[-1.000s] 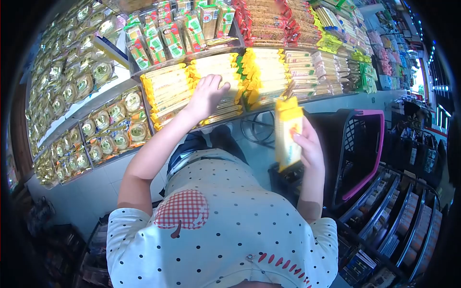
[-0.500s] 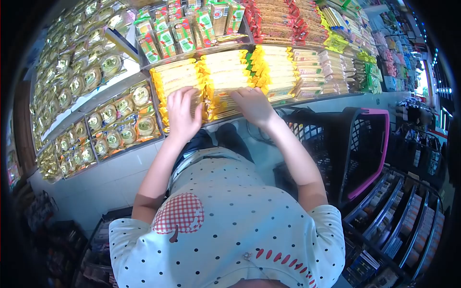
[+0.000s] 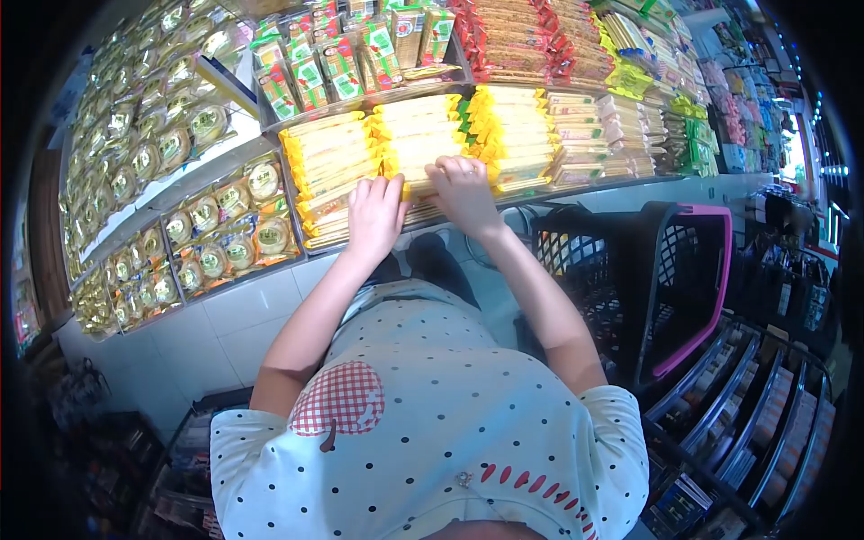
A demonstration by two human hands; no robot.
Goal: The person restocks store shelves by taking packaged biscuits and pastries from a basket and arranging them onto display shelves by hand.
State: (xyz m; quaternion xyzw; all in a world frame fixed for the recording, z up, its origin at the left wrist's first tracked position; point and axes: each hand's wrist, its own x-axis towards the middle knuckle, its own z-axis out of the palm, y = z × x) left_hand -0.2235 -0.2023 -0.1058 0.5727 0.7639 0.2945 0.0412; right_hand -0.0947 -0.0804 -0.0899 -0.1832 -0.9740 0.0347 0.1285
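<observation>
Rows of flat snack packets in yellow-ended wrappers point(image 3: 331, 166) stand packed upright in a display bin in front of me. My left hand point(image 3: 376, 214) lies over the front of the middle row, fingers stretched and close together, touching the packets. Just right of it, my right hand point(image 3: 465, 193) bends its fingers over the front packets of that row point(image 3: 418, 130). A ring shows on one right finger. Fingertips and packet edges are partly hidden, so how many packets the right hand grips is unclear.
Left are trays of round gold-wrapped packs point(image 3: 209, 261). Behind stand green-and-red biscuit packs point(image 3: 344, 72) and red-edged packets point(image 3: 513, 40). Pale packets point(image 3: 576, 139) continue rightward. A black basket with a pink handle point(image 3: 706, 288) and a dark slotted rack point(image 3: 747, 414) stand at my right.
My left hand has moved right, off the left row to the middle one, and its fingers have drawn together. My right hand has shifted slightly left and curled more.
</observation>
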